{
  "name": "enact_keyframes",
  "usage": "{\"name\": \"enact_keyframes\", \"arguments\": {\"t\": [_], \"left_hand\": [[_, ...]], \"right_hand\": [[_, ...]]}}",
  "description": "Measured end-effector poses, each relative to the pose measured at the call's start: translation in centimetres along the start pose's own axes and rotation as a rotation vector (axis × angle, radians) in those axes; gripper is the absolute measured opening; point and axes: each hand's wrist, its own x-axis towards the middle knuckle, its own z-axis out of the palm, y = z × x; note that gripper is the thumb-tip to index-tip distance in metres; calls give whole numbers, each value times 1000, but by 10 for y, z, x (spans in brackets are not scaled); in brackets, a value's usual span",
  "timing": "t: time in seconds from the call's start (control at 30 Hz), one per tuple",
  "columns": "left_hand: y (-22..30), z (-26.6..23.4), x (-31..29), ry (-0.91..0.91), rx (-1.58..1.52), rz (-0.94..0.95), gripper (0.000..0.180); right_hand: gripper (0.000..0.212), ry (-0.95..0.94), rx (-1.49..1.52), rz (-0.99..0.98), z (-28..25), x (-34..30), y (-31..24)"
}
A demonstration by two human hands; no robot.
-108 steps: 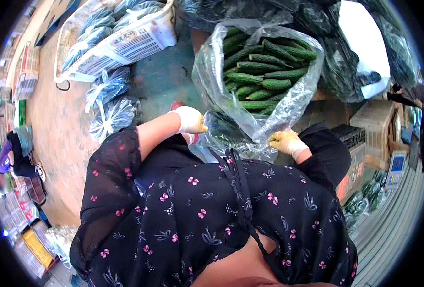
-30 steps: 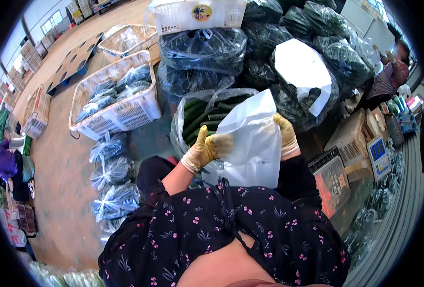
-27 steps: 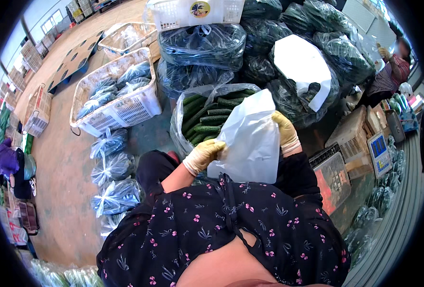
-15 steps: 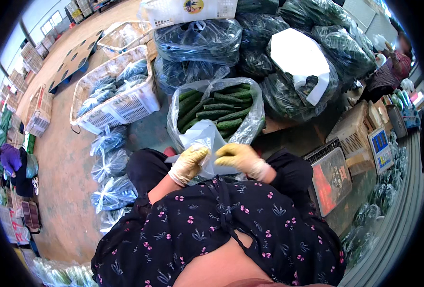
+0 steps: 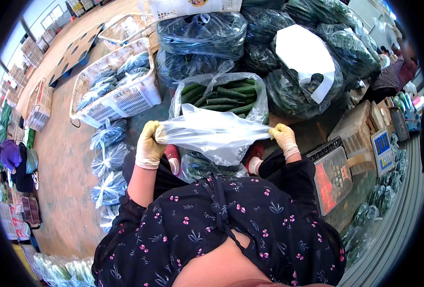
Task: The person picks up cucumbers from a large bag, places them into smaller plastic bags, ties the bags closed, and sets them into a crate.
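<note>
A thin clear plastic bag [image 5: 212, 136] is stretched sideways between my two gloved hands. My left hand [image 5: 151, 143], in a pale yellow glove, is closed on the bag's left end. At the right end, my right hand [image 5: 283, 137] grips it in the same kind of glove. Just beyond lies a large open clear sack of cucumbers [image 5: 226, 98]; the stretched bag covers its near edge. Below the bag, between my feet, sits another plastic-wrapped dark green bundle [image 5: 209, 167], partly hidden.
A white crate [image 5: 121, 107] of filled bags stands at left, above a row of tied bags [image 5: 109, 160]. Big sacks [image 5: 200, 36] are piled ahead, a white foam piece [image 5: 305, 57] on one. At right are a scale [image 5: 334, 179] and its display [image 5: 383, 148]. Other people work at both sides.
My hands have moved apart, left hand leftward and right hand rightward. The plastic bag, bunched between them before, is now pulled out wide.
</note>
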Motion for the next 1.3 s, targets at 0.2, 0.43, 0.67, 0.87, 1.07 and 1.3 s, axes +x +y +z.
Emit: {"name": "enact_keyframes", "arguments": {"t": [0.2,0.43,0.67,0.87,1.07,1.3], "left_hand": [[-13,95,-3,-442,437,-310,16],[22,61,62,-132,2241,484,19],[20,121,9,-951,1648,433,22],[62,72,35,-225,587,144,38],[132,49,19,72,440,651,40],[39,32,82,97,549,489,45]], "right_hand": [[76,237,-115,-1019,-9,-60,-184],[24,118,-452,-322,-20,55,-138],[51,-252,870,-585,-21,78,-208],[63,-595,1179,-267,77,104,-176],[66,-471,-827,-391,135,67,-50],[59,-835,-1168,-145,121,31,23]]}}
